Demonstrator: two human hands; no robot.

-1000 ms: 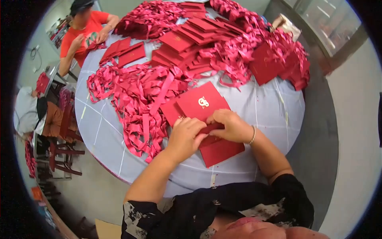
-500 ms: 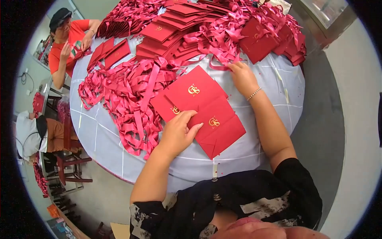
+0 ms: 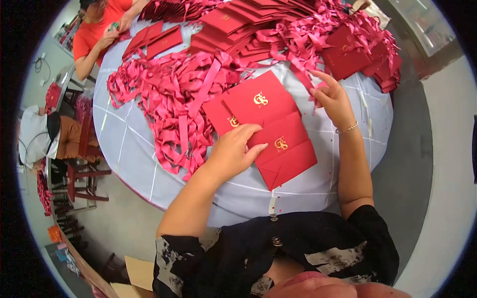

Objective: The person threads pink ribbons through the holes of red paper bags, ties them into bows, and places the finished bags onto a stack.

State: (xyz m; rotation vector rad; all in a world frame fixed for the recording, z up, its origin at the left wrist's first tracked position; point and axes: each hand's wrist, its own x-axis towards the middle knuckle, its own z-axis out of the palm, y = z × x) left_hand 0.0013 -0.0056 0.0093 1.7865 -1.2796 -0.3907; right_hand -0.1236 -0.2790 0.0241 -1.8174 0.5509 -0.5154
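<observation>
My left hand (image 3: 235, 150) rests on flat red paper bags with gold lettering, its index finger and thumb holding the near red paper bag (image 3: 293, 161). Another red paper bag (image 3: 276, 89) lies partly beneath it, farther up the table. To the right, my right hand (image 3: 337, 102) wears a bracelet and pinches a pink-red ribbon (image 3: 302, 74) between thumb and fingers, the index finger stretched out. The ribbon runs back toward a tangled heap. Left of the bags is a large pile of loose ribbons (image 3: 174, 99).
Stacked red bags (image 3: 233, 25) and more ribbons cover the far side of the round table (image 3: 134, 164). Dark red bags (image 3: 348, 54) lie at far right. A person in an orange shirt (image 3: 97, 30) handles something at far left. A wooden chair (image 3: 82, 179) stands left.
My right hand has drawn back toward me and rightward, pulling the ribbon with it. My left hand stays on the bags. The camera view has shifted slightly.
</observation>
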